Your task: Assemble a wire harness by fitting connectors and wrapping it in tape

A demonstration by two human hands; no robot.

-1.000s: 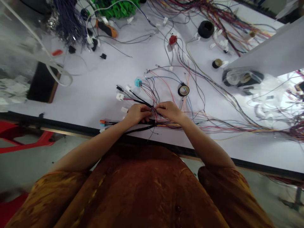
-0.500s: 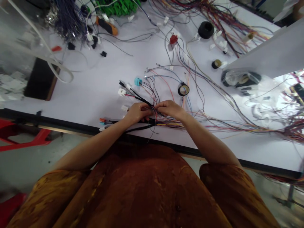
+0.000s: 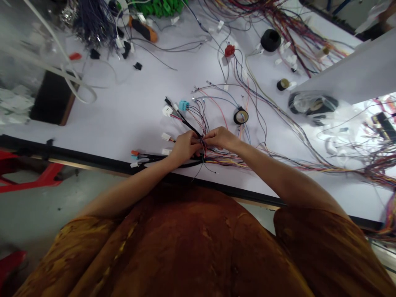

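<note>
Near the table edge [image 3: 93, 161], wires [image 3: 229, 161] run sideways, orange connector [image 3: 135, 153] pointing left.

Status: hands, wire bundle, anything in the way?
Left hand, right hand: both pinching wire bundle. Tape roll beyond right hand, seemingly not in the way.

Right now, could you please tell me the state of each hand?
Left hand: closed, holding the wire bundle.
Right hand: closed, pinching at the same wire bundle; exactly which strand is too small to tell.
</note>
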